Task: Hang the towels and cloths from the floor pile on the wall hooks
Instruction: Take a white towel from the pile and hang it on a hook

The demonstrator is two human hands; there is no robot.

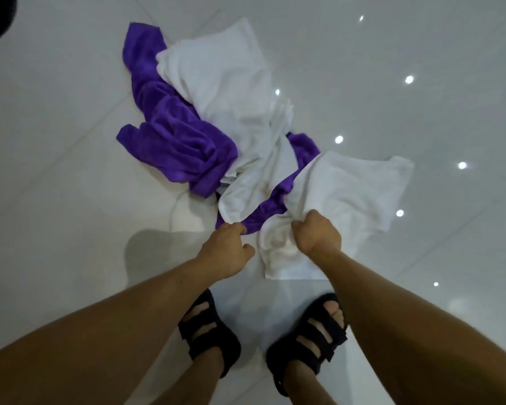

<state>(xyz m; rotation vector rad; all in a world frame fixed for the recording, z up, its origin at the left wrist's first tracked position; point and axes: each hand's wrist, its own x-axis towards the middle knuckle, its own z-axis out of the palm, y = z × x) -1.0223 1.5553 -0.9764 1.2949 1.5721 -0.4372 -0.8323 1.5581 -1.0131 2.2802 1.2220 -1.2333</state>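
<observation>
both hands reach down to the pile on the white tiled floor (pixel 70 141). the right hand (pixel 316 235) is bunched tight on a white towel (pixel 348 194); the left hand (pixel 228 249) pinches a purple cloth (pixel 263 211) beside it.

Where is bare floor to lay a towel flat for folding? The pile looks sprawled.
Bare tile lies open left of the purple towel, and more right of the white towel that the right hand grips. It is crowded at the centre, and tight between the left hand and the sandals.
</observation>
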